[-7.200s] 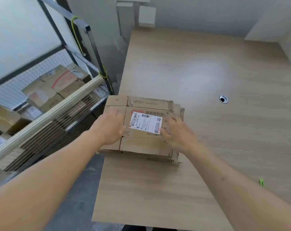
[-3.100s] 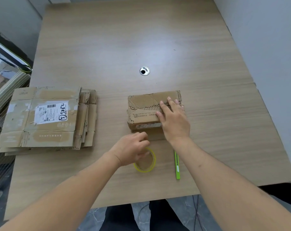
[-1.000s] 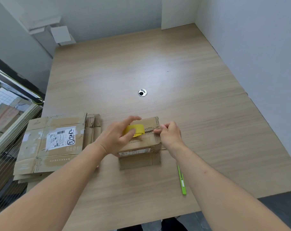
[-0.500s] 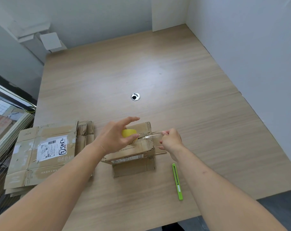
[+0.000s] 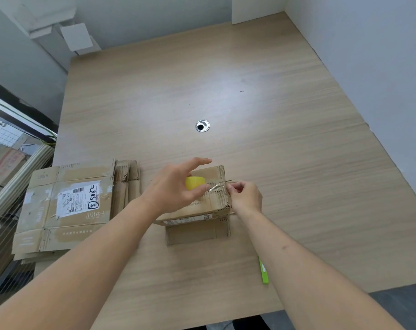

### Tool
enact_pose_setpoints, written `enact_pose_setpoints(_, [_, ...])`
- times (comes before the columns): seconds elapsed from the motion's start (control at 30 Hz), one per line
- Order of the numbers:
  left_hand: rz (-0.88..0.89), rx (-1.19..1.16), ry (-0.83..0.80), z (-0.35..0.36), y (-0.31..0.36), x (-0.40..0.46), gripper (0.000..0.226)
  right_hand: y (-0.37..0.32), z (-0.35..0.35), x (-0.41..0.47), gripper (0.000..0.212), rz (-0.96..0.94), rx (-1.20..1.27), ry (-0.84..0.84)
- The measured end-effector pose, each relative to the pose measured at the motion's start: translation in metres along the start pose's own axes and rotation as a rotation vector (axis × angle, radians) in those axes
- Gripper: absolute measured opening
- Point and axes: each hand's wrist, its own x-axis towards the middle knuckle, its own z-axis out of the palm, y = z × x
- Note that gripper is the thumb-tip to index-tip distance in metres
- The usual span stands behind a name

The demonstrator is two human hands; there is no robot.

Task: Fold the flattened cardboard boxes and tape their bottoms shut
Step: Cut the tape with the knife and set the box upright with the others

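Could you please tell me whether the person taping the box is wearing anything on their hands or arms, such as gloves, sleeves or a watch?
Nothing is worn. The left hand and right hand are bare, without gloves or visible rings. Both forearms are uncovered right to the frame's bottom edge, so no sleeve shows. Neither wrist carries a watch or band.

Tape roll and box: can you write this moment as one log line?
left hand: holds tape roll | right hand: pinches tape end | box: folded
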Motion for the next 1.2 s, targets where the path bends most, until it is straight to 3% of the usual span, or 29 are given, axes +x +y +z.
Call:
enact_pose_setpoints(0.1, [-0.004,-0.004,-0.009,0.001,-0.002,0.0,0.058,-0.006,-0.01,-0.012,0.014,-0.027,0.018,0.125])
enact_pose_setpoints(0.33, [-0.003,0.025,-0.006,0.001,0.002,0.0,0.055,-0.023,-0.012,-0.037,0.022,-0.127,0.073,0.111])
enact_pose_setpoints(0.47, [-0.036,0.025,-0.029,-0.003,0.011,-0.002,0.052,-0.023,-0.008,-0.049,0.027,-0.07,0.139,0.123])
enact_pose_setpoints(0.57, [-0.103,-0.048,-0.114,-0.011,0.019,-0.003,0.044,-0.027,-0.002,-0.051,0.026,0.017,0.119,0.189])
enact_pose_setpoints(0.73, [-0.217,-0.309,-0.252,-0.038,0.031,-0.008,0.052,-0.034,0.005,-0.058,0.024,0.118,0.008,0.244])
enact_pose_setpoints(0.9, [-0.297,-0.28,-0.349,-0.054,0.029,-0.01,0.052,-0.04,0.008,-0.061,0.021,0.114,-0.036,0.278])
enact_pose_setpoints(1.0, [-0.357,-0.191,-0.346,-0.064,0.016,-0.018,0.046,-0.042,0.009,-0.065,0.019,0.079,-0.048,0.291])
enact_pose_setpoints(1.1, [-0.408,-0.146,-0.311,-0.074,0.003,-0.029,0.053,-0.045,0.011,-0.065,0.017,0.078,-0.051,0.299])
enact_pose_setpoints(1.2, [-0.423,-0.215,-0.289,-0.084,-0.01,-0.041,0.053,-0.046,0.01,-0.064,0.017,0.081,-0.056,0.321])
